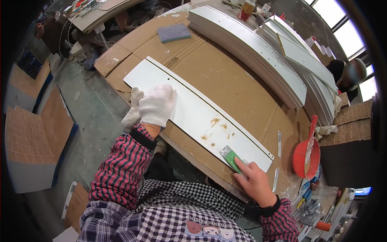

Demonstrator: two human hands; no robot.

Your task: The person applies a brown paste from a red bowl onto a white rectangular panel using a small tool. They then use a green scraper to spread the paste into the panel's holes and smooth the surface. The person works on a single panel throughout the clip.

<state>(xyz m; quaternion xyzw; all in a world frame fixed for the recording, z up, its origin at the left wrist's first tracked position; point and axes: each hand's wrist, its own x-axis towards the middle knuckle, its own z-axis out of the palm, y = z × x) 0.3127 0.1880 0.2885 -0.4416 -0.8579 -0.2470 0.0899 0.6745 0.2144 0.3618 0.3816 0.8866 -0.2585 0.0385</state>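
A long white board [189,105] with a groove along its far edge lies slantwise in front of me on the cardboard-covered table. My left hand [156,104], in a white knitted glove, grips the board's near edge toward its left end, the fingers bunched on top. Bare and closed, my right hand [254,183] holds a green scraper [231,156] with a flat metal blade. The blade is low over the board's near edge, and I cannot tell whether it touches. Brown filler smears [215,122] and specks dot the white surface just beyond the scraper.
Stacked white boards [250,48] fill the far right of the table. A grey block [173,33] lies on the cardboard [225,72]. At the right are a red long-handled pan [306,157] and two thin metal strips. Another person [352,74] is beyond the stacks.
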